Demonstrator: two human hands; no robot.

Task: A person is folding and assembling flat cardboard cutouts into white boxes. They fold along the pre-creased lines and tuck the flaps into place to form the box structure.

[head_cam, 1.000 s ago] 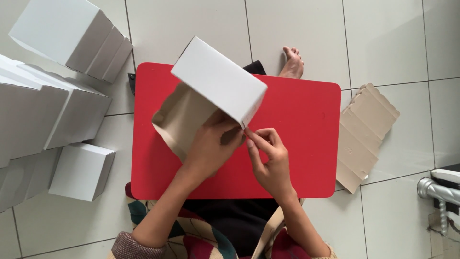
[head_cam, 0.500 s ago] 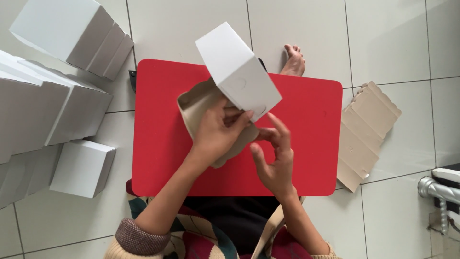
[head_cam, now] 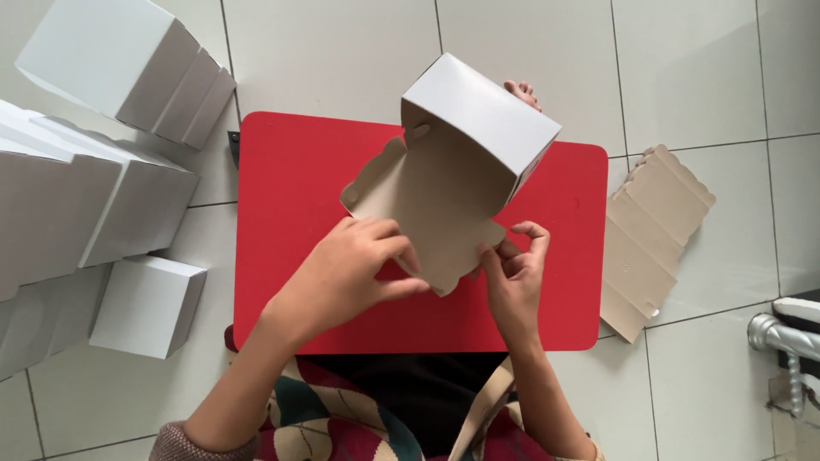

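A half-folded white cardboard box with a brown inside stands tilted over a small red table. Its open flap faces me. My left hand pinches the flap's lower left edge. My right hand grips the flap's lower right corner with fingertips. Both hands hold the box just above the tabletop.
Several finished white boxes are piled on the tiled floor at the left, one small box nearest. A stack of flat brown cardboard blanks lies to the table's right. A bare foot shows beyond the table. A metal fitting sits far right.
The box has been turned so that its open brown inside faces me. Both hands moved down from the box's body to the edges of its lower flap.
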